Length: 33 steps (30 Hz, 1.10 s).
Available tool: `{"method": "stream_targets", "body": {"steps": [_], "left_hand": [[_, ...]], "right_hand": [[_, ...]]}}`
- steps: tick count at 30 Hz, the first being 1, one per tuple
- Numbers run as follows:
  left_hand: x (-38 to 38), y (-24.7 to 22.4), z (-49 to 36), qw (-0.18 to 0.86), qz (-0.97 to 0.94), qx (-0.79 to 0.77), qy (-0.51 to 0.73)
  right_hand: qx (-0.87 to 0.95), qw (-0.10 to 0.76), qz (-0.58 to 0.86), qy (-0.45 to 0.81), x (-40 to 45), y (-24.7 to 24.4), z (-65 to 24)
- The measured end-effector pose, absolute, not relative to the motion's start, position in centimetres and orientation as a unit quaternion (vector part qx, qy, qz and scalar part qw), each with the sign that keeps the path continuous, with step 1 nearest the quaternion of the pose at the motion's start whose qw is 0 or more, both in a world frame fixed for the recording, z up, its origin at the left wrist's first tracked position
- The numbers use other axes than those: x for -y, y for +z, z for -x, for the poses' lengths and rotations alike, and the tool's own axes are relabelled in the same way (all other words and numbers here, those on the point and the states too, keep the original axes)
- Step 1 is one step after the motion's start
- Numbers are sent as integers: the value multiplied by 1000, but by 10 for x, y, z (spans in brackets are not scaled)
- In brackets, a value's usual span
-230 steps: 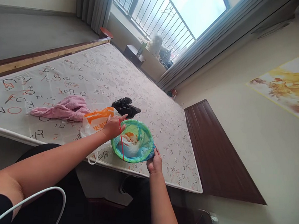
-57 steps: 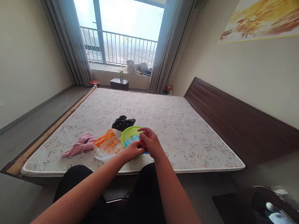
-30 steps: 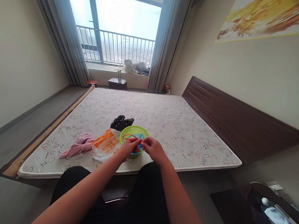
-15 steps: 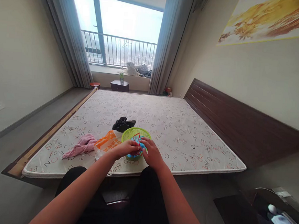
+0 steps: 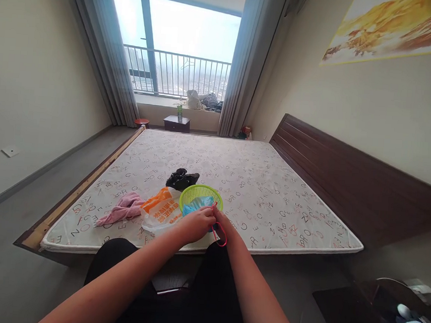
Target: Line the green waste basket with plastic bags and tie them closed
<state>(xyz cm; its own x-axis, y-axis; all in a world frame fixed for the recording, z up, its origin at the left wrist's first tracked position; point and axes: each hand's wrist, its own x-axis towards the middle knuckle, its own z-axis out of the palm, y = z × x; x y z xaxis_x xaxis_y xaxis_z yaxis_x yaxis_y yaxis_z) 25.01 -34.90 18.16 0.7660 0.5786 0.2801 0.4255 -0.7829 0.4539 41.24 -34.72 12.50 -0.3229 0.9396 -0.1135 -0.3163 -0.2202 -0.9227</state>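
A blue plastic bag (image 5: 198, 203) with a red drawstring (image 5: 225, 234) lies bunched over a green plastic basket (image 5: 183, 195) near the mattress's front edge. My left hand (image 5: 200, 223) is closed on the bag's red-corded edge. Pressed against it from the right, my right hand (image 5: 223, 221) pinches the same drawstring, and a loop of the cord hangs over its wrist side. The fingertips meet and partly hide one another. Much of the bag's lower part is behind my left hand.
Left of the basket lie an orange-and-white plastic bag (image 5: 163, 209) and a pink cloth (image 5: 124, 209). A black plastic bag (image 5: 181, 180) sits behind it. All rest on the letter-printed mattress (image 5: 271, 206); a dark headboard (image 5: 335, 161) borders the right side.
Both hands have shifted slightly right and come together. The red drawstring now hangs in a longer loop by my right hand, and the blue bag is stretched further across the basket.
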Motion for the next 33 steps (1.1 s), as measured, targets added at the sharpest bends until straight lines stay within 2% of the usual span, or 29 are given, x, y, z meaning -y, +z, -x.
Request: {"method": "stream_targets", "body": {"steps": [3,6,8,12,14,17,21,26,31,33], "left_hand": [[358,174,-256,152,-935,-257,193],[361,167,-257,121,-943,-234,202],[359,162,-253,108,-949,-209,210],[348,149,-234,116,-952,-204,195],[341,143,-222,134,-945,-225,196],[333,137,-207,190,-916,-271,229],[324,131,-181,336,-841,-347,242],[308,121,-135,426,-770,-408,241],[302,119,-119,471,-674,-498,276],[307,123,-126,520,-622,-500,305]], "right_hand": [[417,423,322,737,351,129,-415],[406,416,344,737,350,126,-420],[389,465,366,706,343,122,-427],[300,623,392,607,326,117,-454],[240,657,421,577,319,115,-469],[182,667,463,555,317,112,-487],[158,675,486,532,323,105,-497],[142,662,527,514,333,93,-506],[248,636,516,517,344,89,-492],[334,590,509,530,348,86,-477]]}}
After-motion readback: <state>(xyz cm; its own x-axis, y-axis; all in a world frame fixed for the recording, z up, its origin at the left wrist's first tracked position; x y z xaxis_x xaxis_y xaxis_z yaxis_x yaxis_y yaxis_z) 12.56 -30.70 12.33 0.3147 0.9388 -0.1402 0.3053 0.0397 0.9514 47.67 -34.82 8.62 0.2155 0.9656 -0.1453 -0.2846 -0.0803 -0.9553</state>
